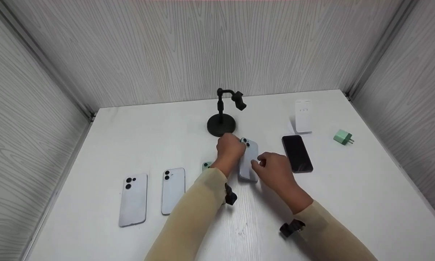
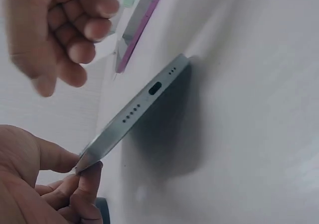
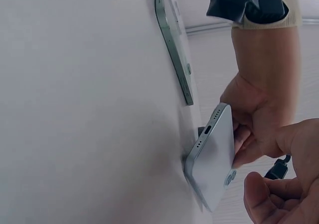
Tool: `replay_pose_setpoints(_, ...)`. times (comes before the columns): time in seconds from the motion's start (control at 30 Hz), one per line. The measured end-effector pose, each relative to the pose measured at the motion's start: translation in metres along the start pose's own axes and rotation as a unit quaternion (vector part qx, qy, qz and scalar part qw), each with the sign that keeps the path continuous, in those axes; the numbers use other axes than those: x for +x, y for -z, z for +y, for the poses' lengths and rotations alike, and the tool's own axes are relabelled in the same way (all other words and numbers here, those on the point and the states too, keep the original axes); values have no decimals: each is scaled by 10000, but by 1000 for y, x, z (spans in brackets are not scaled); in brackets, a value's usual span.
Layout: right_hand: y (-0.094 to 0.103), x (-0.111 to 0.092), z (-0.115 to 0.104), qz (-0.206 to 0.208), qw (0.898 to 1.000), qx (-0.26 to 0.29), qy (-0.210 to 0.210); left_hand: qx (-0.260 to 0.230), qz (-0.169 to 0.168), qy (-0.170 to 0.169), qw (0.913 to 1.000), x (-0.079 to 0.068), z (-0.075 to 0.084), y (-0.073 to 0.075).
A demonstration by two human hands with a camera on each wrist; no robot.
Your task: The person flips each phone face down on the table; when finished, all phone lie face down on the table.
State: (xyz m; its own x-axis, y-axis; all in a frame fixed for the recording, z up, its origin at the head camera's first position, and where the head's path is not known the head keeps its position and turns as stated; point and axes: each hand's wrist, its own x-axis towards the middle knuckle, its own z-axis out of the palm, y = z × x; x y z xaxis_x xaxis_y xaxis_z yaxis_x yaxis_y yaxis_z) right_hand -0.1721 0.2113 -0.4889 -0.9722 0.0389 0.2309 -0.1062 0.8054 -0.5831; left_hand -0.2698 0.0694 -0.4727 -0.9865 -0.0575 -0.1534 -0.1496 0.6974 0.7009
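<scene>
A pale blue smartphone (image 1: 249,159) is tilted up on its long edge, its rear cameras showing in the head view. My left hand (image 1: 230,145) pinches it near the camera end, thumb and fingers on its edge. The bottom edge with the charging port faces the left wrist view, where this phone (image 2: 127,115) leans over its own shadow. My right hand (image 1: 275,170) is beside the phone's right side, fingers loosely curled and holding nothing. A gap shows between that right hand (image 2: 65,35) and the phone in the left wrist view.
Behind my left hand stands a black phone holder (image 1: 221,125). A dark-screened phone (image 1: 297,154), a white stand (image 1: 303,117) and a green charger plug (image 1: 343,137) are on the right. Leftward lie two pale phones (image 1: 134,199); a green phone (image 1: 206,165) is mostly hidden by my left forearm.
</scene>
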Motion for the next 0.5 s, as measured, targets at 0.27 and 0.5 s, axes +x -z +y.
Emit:
replay_pose_setpoints(0.27, 2, -1, 13, -300, 9990, 29, -324, -625, -399, 122, 9972, 36, -29, -21)
replay_pose_setpoints(0.5, 5, -1, 23, -511, 9977, -14, -455, -967, -353, 248, 9944, 19, -22, -12)
